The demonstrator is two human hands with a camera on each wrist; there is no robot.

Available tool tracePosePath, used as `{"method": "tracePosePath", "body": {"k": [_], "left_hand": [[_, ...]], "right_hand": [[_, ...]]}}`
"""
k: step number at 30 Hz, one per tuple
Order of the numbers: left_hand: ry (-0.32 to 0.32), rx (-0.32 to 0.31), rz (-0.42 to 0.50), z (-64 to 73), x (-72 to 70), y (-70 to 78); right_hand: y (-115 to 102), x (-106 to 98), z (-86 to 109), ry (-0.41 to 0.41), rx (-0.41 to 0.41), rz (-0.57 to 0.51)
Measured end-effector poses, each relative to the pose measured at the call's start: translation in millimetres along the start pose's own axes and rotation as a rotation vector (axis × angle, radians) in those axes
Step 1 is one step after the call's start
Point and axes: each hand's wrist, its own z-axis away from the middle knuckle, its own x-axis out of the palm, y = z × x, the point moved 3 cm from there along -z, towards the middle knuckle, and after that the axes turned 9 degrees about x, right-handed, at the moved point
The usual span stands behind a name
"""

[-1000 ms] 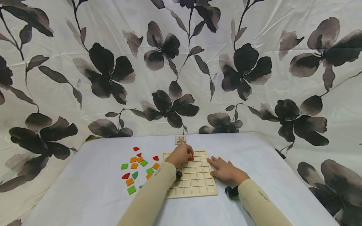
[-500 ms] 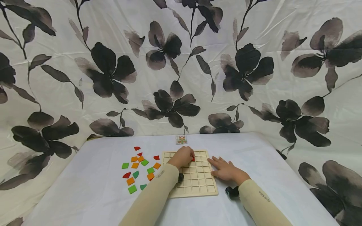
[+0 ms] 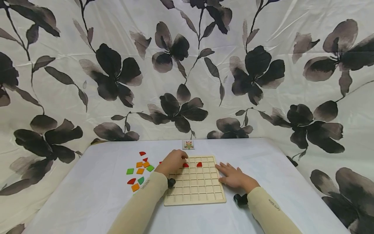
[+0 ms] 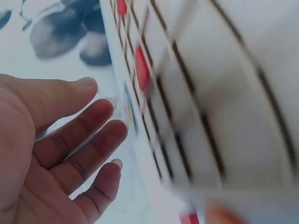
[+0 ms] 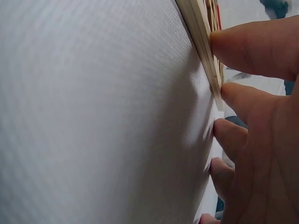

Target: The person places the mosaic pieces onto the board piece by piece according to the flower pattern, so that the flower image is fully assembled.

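Observation:
A square wooden grid board (image 3: pixel 201 188) lies on the white table. Two red quarter-round tiles sit in its cells near the far edge: a right one (image 3: pixel 199 164) and a left one (image 3: pixel 185 165). My left hand (image 3: pixel 173 161) hovers over the board's far left part, its fingers loosely bent and nothing between them; the left wrist view shows the thumb (image 4: pixel 70 95) apart from the fingers. Spread out flat, my right hand (image 3: pixel 234 175) touches the board's right edge with thumb and forefinger, and its other fingertips rest on the cloth in the right wrist view.
Left of the board lie loose tiles: several orange squares (image 3: pixel 140 171), green squares (image 3: pixel 130 171), red pieces (image 3: pixel 131 181) and a dark green one (image 3: pixel 141 180). A small patterned card (image 3: pixel 188 145) is at the table's far edge. A floral curtain (image 3: pixel 175 65) hangs behind.
My left hand has let go of the right red tile in its cell and moved left, uncovering both red tiles. The right hand stays at the board's edge.

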Motion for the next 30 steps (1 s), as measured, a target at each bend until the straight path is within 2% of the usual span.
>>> {"method": "tracePosePath", "body": {"k": [2,5,9,15,21,25,30], "left_hand": [[0.018,-0.036,-0.028,6.5,-10.2,-9.7],[0.02,-0.137,-0.049,18.4,-24.8,-26.0],[0.014,-0.227,-0.1,32.8,-44.6,-49.0],[-0.023,-0.282,-0.242,51.6,-63.5,-83.8],[-0.086,-0.319,-0.31,64.4,-68.1,-103.5],[-0.118,-0.348,-0.283,66.7,-66.0,-109.9],[-0.13,-0.382,-0.253,66.9,-64.2,-112.3]], "right_hand": [[1,0,0.3,0.002,0.0,0.001],[1,-1,1.2,0.006,-0.001,0.0],[1,-2,2.1,0.005,-0.002,-0.006],[-2,-2,3.3,0.003,-0.002,-0.012],[-1,-1,3.1,0.004,0.0,-0.015],[1,1,1.8,0.006,-0.003,-0.01],[2,0,0.9,0.006,-0.005,-0.011]]}}
